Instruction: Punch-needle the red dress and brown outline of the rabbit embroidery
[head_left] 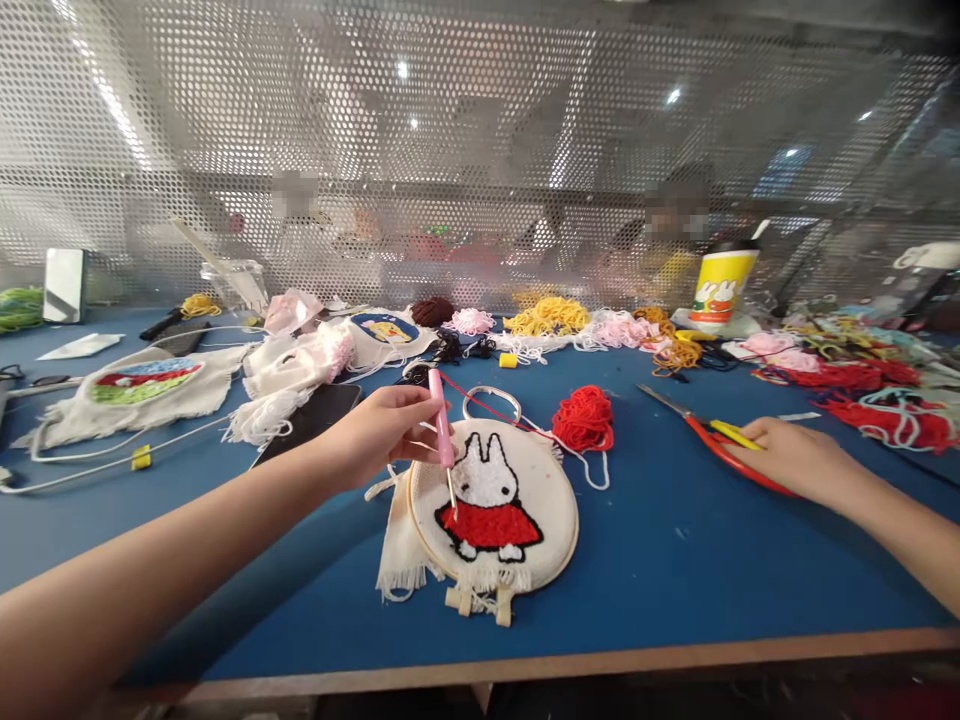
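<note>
While the left hand (394, 428) grips the pink needle (442, 425), its tip sits at the red patch (501, 525) on the hoop (576, 525), just below those fingers. Right hand (776, 455) is at the scissors (694, 425) and yellow tool (733, 435); cannot tell which its fingers close on. Judged risk: red yarn (583, 420), right of the left fingers, crosses a white loop (516, 403); a snag there could pull stitches out.

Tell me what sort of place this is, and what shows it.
Likely a yarn-craft workshop: several heaps of yarn lie across the blue table, with a hooped rabbit picture, and the left hand holds a pink-handled needle.
</note>
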